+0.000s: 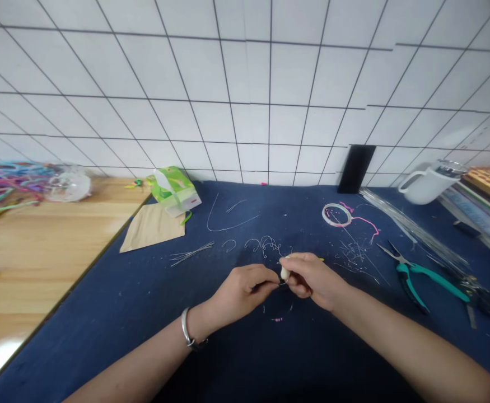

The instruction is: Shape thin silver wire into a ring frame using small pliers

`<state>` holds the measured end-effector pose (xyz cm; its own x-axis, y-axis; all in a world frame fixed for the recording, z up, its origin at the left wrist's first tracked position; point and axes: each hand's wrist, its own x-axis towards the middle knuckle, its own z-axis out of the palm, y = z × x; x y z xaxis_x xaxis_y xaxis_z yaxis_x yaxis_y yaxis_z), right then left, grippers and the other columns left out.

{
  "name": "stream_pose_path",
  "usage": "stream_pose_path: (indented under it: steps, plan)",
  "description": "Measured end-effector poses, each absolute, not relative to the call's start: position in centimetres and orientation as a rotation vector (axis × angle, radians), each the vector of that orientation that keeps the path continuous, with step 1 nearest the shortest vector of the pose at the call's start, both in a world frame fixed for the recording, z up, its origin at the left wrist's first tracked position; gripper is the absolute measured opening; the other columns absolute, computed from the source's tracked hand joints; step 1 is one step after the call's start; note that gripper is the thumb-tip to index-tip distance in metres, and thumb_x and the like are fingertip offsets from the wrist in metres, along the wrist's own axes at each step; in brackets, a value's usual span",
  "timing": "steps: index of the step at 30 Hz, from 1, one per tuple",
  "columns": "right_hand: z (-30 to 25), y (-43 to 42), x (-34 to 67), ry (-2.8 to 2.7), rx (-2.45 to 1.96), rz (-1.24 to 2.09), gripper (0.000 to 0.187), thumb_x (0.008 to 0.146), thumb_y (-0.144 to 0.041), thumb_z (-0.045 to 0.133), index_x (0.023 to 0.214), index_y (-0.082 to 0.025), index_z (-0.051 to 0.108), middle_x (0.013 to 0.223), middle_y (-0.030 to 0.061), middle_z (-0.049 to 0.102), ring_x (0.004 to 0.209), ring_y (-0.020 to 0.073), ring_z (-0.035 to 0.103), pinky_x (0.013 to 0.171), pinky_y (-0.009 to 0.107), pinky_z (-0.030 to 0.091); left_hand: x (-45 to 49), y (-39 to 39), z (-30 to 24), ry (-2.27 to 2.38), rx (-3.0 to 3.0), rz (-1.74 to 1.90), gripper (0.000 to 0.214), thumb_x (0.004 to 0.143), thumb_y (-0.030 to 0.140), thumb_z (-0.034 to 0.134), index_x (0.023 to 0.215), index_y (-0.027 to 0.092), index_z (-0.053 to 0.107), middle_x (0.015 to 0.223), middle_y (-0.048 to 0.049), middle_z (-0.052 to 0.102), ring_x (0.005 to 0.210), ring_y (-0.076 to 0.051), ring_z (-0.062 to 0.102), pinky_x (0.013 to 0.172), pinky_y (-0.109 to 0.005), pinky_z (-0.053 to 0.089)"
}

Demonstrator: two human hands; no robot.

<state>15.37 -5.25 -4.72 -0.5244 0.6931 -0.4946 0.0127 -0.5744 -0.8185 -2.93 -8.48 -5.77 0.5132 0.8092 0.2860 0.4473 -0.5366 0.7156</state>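
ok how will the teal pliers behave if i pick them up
The pliers look rigid and probably somewhat heavy toward the metal nose. Their handles stand spread, so they may swing inward when squeezed. Lying flat, they seem unlikely to roll.

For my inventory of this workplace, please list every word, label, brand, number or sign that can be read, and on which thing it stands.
No text can be read.
Green and white packet: any print is too blurred to read.
Stack at the right edge: any lettering is too blurred to read.
Pliers: any marking is too small to read.
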Motion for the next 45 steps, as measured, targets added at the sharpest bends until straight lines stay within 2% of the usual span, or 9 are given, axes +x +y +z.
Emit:
stream_pose_path:
  steps: [5,11,14,16,18,24,29,35,45]
  plan:
    - [-4.7,-5.3,15.2,-0.954,-1.196,2.229,0.026,0.077,-0.039,0.054,0.067,-0.016,0.048,0.051,-0.0060,0.042,0.036,0.0013,0.032,0.036,0.016,0.012,-3.2,-8.4,-6.0,1.008,2.273,0.798,0.019,0.086,0.016,0.046,0.099,0.017,0.059,0.083,-0.0038,0.062,0.072,-0.011,0.056,0.063,-0.023,0.043]
    - [-4.8,-5.1,15.4,-1.182,-1.185,2.163,0.033,0.081,-0.048,0.047,0.072,-0.016,0.052,0.055,-0.0034,0.047,0.037,0.0030,0.036,0.035,0.017,0.017,-3.4,-8.1,-5.4,0.974,2.155,0.786,0.016,0.084,0.013,0.046,0.091,0.015,0.060,0.081,-0.0037,0.061,0.074,-0.012,0.055,0.067,-0.024,0.043]
    - [-4.3,-5.0,15.8,-1.584,-1.281,1.784,0.035,0.084,-0.048,0.042,0.079,-0.016,0.057,0.062,0.0000,0.053,0.044,0.0057,0.043,0.039,0.019,0.027,-3.6,-8.0,-5.0,0.989,1.934,0.750,0.013,0.083,0.012,0.047,0.082,0.015,0.060,0.075,-0.0013,0.058,0.065,-0.010,0.053,0.062,-0.022,0.043]
    - [-3.6,-4.9,16.1,-1.809,-1.242,1.387,0.023,0.083,-0.039,0.049,0.092,-0.019,0.058,0.074,0.0010,0.056,0.057,0.0078,0.049,0.051,0.021,0.038,-3.8,-7.9,-4.8,0.966,1.762,0.734,0.012,0.083,0.014,0.048,0.081,0.015,0.059,0.073,-0.0007,0.056,0.060,-0.008,0.051,0.057,-0.021,0.042]
    - [-2.8,-4.8,16.5,-1.978,-1.101,1.187,0.022,0.082,-0.031,0.052,0.101,-0.021,0.058,0.091,0.0029,0.056,0.067,0.0091,0.051,0.060,0.023,0.042,-3.9,-7.8,-4.8,0.927,1.629,0.736,0.011,0.083,0.016,0.048,0.080,0.014,0.059,0.072,-0.0005,0.055,0.058,-0.008,0.050,0.055,-0.021,0.041]
    - [-1.8,-4.6,17.0,-2.203,-0.932,1.269,0.015,0.083,-0.026,0.051,0.081,-0.018,0.064,0.078,0.0010,0.055,0.062,0.0081,0.051,0.055,0.021,0.042,-4.1,-7.6,-5.1,0.897,1.457,0.757,0.010,0.082,0.021,0.053,0.080,0.012,0.059,0.069,0.0000,0.055,0.057,-0.007,0.049,0.055,-0.020,0.039]
    - [-2.6,-4.5,16.8,-1.966,-1.049,1.459,0.020,0.081,-0.029,0.053,0.068,-0.015,0.060,0.070,-0.0005,0.053,0.054,0.0072,0.055,0.051,0.021,0.047,-4.2,-7.5,-5.6,0.897,1.390,0.746,0.018,0.086,0.026,0.048,0.096,0.015,0.058,0.078,-0.0024,0.058,0.062,-0.009,0.051,0.062,-0.025,0.043]
    - [-3.7,-4.4,16.7,-1.805,-1.084,1.557,0.019,0.079,-0.034,0.056,0.077,-0.016,0.063,0.068,-0.0008,0.054,0.053,0.0092,0.056,0.053,0.024,0.050,-4.0,-7.5,-5.5,0.881,1.405,0.750,0.015,0.088,0.024,0.042,0.098,0.015,0.050,0.080,-0.0024,0.057,0.064,-0.009,0.052,0.063,-0.026,0.045]
    - [-4.2,-5.7,15.9,-2.052,-1.126,0.889,0.028,0.082,-0.032,0.052,0.059,-0.018,0.057,0.073,0.0027,0.057,0.059,0.0105,0.050,0.056,0.025,0.040,-3.7,-7.7,-5.7,0.822,1.355,0.743,0.013,0.090,0.025,0.039,0.092,0.015,0.046,0.078,-0.0025,0.058,0.062,-0.009,0.052,0.061,-0.025,0.045]
